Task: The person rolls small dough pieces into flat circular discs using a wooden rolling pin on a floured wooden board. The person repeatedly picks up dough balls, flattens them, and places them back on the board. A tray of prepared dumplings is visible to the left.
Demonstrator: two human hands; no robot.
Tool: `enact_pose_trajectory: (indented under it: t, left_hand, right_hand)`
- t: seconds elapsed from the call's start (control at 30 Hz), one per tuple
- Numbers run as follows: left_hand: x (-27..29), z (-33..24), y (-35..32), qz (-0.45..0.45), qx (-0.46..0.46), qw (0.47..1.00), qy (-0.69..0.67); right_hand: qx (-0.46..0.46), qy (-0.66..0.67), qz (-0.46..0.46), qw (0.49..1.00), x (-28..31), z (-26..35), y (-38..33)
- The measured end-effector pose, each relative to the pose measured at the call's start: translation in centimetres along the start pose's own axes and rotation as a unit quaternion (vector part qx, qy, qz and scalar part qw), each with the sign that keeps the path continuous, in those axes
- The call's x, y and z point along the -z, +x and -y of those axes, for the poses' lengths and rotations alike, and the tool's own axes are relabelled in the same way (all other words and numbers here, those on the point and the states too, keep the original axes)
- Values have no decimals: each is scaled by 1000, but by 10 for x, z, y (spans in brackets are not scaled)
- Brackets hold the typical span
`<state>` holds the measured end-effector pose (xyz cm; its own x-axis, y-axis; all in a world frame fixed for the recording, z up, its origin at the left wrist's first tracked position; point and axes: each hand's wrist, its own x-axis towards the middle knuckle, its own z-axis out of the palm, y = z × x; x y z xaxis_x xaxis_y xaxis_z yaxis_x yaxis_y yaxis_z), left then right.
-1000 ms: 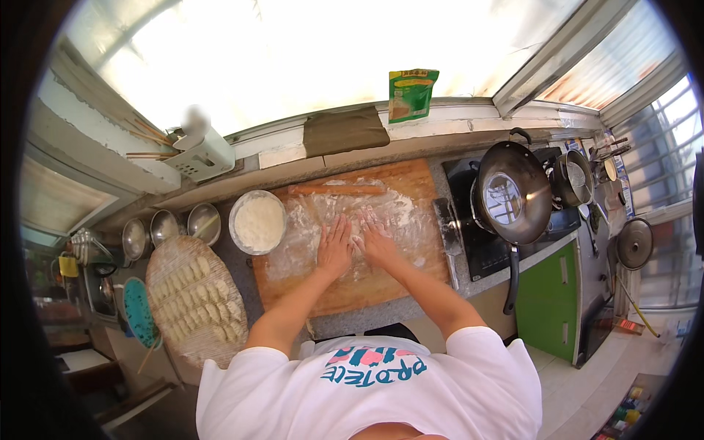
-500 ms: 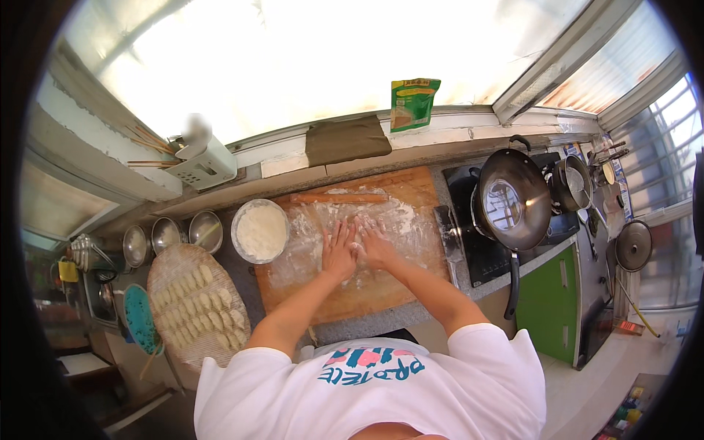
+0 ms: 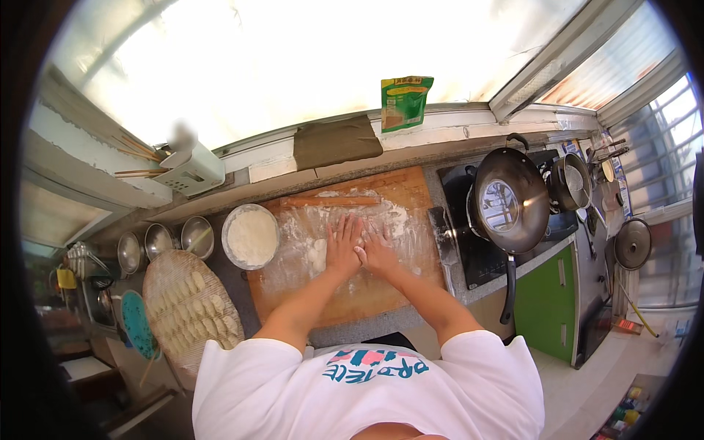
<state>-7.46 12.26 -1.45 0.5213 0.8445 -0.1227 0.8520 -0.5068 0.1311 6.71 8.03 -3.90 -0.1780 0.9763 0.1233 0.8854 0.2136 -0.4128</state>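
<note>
Both my hands press palm-down on a floured wooden board [image 3: 293, 304]. My left hand [image 3: 343, 246] lies flat with its fingers stretched away from me. Close beside it on the right, my right hand [image 3: 378, 251] also has its fingers extended, the thumb toward the left hand. Whatever lies beneath the palms is hidden. Just left of my left hand are pale, flattened dough pieces [image 3: 317, 255]. Beyond the fingertips, a wooden rolling pin [image 3: 330, 201] rests across the far part of the board. A bowl of flour [image 3: 250, 236] stands at the board's left edge.
An oval woven tray [image 3: 165, 268] holds rows of dumplings at left, near metal bowls [image 3: 196, 235] and a teal colander [image 3: 136, 323]. A cleaver [image 3: 444, 235] lies along the board's right edge. Further right, a wok [image 3: 513, 202] sits on the black cooktop [image 3: 480, 271].
My hands have shifted rightward over the board, uncovering dough pieces left of my left hand. The whole view has moved slightly, so the board and bowls appear further left.
</note>
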Motion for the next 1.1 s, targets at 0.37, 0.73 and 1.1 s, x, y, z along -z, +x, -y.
enact_pose_trajectory:
  t: [0.37, 0.73, 1.1]
  left_hand:
    - [0, 41, -20, 0, 84, 996, -26]
    - [0, 41, -24, -43, 90, 993, -71]
    - [-18, 68, -54, -64, 104, 985, -123]
  right_hand:
    - [57, -22, 36, 997, -6, 19, 37]
    - [24, -33, 71, 997, -6, 27, 32]
    - [69, -62, 114, 989, -21, 54, 43]
